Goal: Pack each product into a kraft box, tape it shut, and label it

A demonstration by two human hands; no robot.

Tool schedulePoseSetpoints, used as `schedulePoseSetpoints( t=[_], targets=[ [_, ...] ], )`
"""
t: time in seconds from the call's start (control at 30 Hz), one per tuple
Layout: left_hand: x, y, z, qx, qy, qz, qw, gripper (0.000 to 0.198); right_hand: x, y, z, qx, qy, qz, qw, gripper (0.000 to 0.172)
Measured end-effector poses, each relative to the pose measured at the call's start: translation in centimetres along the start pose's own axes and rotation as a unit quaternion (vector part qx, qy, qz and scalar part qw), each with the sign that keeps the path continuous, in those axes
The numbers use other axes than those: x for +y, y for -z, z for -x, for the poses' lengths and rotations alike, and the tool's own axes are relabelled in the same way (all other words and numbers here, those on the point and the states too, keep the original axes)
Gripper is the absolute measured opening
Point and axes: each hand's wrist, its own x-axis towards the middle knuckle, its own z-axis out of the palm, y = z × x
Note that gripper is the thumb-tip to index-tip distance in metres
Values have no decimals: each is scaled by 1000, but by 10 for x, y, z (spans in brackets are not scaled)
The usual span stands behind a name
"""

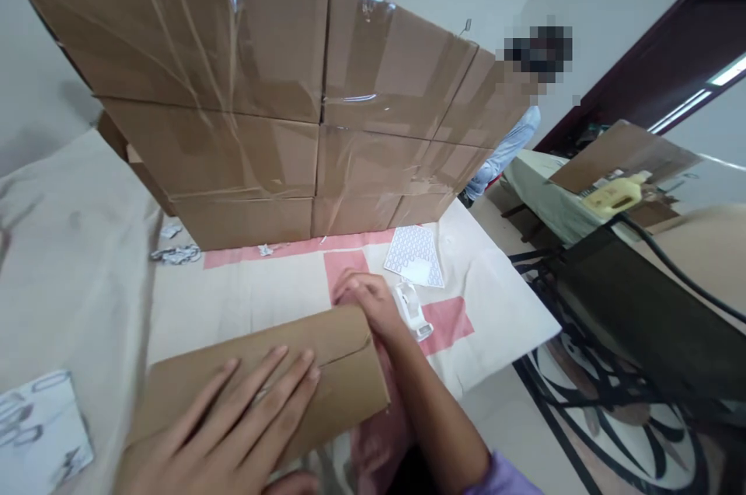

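A flat brown cardboard piece [343, 359] lies on the cloth-covered table [245, 293] in front of me. My left hand [233, 425] rests flat on its near part, fingers spread and open. My right hand [367, 301] sits at the far right edge of the cardboard with its fingers curled onto the edge. Just right of that hand lies a small white tape dispenser [411, 310]. Beyond it is a white sheet of printed stickers [415, 256].
A tall wall of taped cardboard boxes [280, 91] stands at the back of the table. Small paper scraps [175, 252] lie at its left foot. A printed sheet [40, 425] is at near left. Another person [507, 145] stands behind the boxes. A dark chair [629, 301] is at right.
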Motion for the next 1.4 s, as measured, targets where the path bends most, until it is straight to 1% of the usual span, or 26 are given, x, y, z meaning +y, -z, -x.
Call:
schedulePoseSetpoints(
  t=[0.03,0.07,0.13,0.17,0.2,0.27,0.33,0.37,0.43,0.5,0.57,0.63,0.7,0.77,0.87,1.0,1.07,1.2,1.3,1.4],
  targets=[
    [-2,0,-6,-9,-4,-1,1000,58,-5,7,11,62,12,57,996,37],
    [-5,0,-11,-20,-14,-8,1000,59,-10,16,24,123,41,99,987,35],
    [-15,1,-20,-36,-44,-41,998,61,-19,40,54,214,83,137,964,32],
    [-21,1,-24,-36,-54,-57,996,63,-22,53,70,255,85,149,952,31],
    [-28,2,-27,-35,-63,-67,995,66,-25,66,86,304,78,170,934,31],
    [-40,2,-34,-40,-71,-72,994,67,-27,89,112,375,28,232,897,31],
    [-47,3,-40,-59,-68,-62,994,65,-22,102,130,410,-26,268,871,34],
    [-48,3,-42,-70,-58,-60,994,63,-18,105,136,416,-49,270,867,36],
    [-47,5,-45,-91,-25,-74,993,58,-5,103,144,409,-84,245,875,37],
    [-39,9,-46,-106,3,-99,989,53,7,96,147,386,-100,209,893,33],
    [-28,14,-46,-126,12,-115,985,48,15,89,147,356,-93,200,908,29],
    [-15,21,-46,-137,10,-126,983,44,18,87,145,314,-72,219,921,30],
    [-4,26,-47,-142,20,-146,979,42,18,89,143,270,-58,237,932,31],
    [4,30,-49,-141,27,-162,976,40,19,93,143,242,-53,238,939,33],
    [5,34,-53,-146,19,-160,976,40,20,96,143,234,-58,219,946,33],
    [0,38,-60,-168,37,-157,972,40,21,93,143,227,-61,193,953,32],
    [0,39,-64,-181,44,-162,969,38,20,91,142,226,-56,188,954,33],
    [11,36,-68,-184,52,-177,965,37,18,92,143,218,-60,174,958,33],
    [22,33,-67,-182,77,-192,961,40,19,95,143,191,-71,156,966,31],
    [34,39,-65,-181,108,-201,957,44,20,99,143,170,-78,141,972,31]
  ],
)
